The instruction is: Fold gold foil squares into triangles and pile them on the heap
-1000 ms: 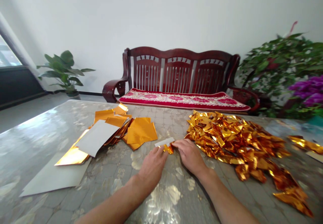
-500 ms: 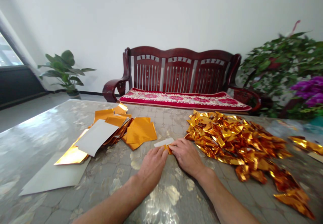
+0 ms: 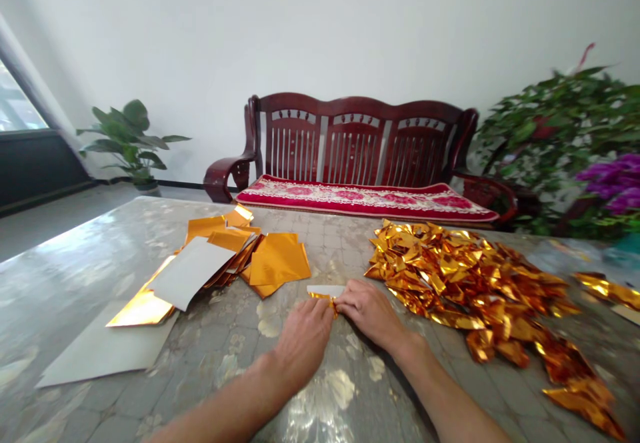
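White wall (image 3: 320, 30) fills the back, bare, evenly lit. Dark red wooden bench (image 3: 350, 107) stands against it, slatted back, curved arms, red floral cushion (image 3: 360, 198) on the seat. Potted plant (image 3: 125, 133) at wall, left of bench; leafy plant (image 3: 545, 136) to the right, purple orchids (image 3: 613, 180) before it. Window (image 3: 15, 93) at far left, dark panel (image 3: 35, 170) beneath, gives daylight. Grey floor (image 3: 50, 226), pale sheen.
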`<state>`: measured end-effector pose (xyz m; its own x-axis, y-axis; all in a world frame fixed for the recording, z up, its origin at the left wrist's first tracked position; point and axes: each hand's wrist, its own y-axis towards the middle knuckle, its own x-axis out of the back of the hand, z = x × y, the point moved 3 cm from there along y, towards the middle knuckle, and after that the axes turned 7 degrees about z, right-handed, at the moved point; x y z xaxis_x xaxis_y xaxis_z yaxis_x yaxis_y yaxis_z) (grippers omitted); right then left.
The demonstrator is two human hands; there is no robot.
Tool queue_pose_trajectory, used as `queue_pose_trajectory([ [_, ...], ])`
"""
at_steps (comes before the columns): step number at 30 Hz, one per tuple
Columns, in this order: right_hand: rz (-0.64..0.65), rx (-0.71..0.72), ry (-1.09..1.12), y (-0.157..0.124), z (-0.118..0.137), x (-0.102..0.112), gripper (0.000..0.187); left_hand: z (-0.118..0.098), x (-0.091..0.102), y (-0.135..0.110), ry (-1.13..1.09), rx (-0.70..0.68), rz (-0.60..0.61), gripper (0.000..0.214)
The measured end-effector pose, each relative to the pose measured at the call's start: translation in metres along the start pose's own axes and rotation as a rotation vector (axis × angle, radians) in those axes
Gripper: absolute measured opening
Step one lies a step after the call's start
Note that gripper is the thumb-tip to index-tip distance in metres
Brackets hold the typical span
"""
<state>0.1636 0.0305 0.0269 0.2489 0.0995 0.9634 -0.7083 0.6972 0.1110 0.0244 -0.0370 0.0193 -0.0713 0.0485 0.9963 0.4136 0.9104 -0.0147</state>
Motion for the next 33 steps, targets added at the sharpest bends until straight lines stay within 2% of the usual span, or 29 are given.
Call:
queue_pose_trajectory([
  [8, -0.049, -0.044, 0.050, 0.003, -0.002, -0.005, 0.016, -0.011, -0.011, -0.006, 0.118, 0.043, -0.036, 0.044],
  [12, -0.066, -0.008, 0.019, 0.002, 0.000, -0.007, 0.015, -0.011, -0.004, -0.010, 0.076, 0.061, -0.004, 0.049],
  [18, -0.062, 0.040, -0.061, 0.001, 0.006, -0.005, 0.023, -0.007, 0.008, -0.012, 0.037, 0.041, 0.040, 0.056],
  [27, -0.042, -0.026, 0.056, 0.004, -0.002, -0.007, 0.023, -0.001, 0.016, -0.011, 0.017, 0.018, -0.028, 0.039],
  [33, -0.112, -0.091, 0.099, 0.006, -0.007, -0.007, 0.032, 0.005, 0.016, -0.002, 0.000, 0.015, -0.106, 0.024],
])
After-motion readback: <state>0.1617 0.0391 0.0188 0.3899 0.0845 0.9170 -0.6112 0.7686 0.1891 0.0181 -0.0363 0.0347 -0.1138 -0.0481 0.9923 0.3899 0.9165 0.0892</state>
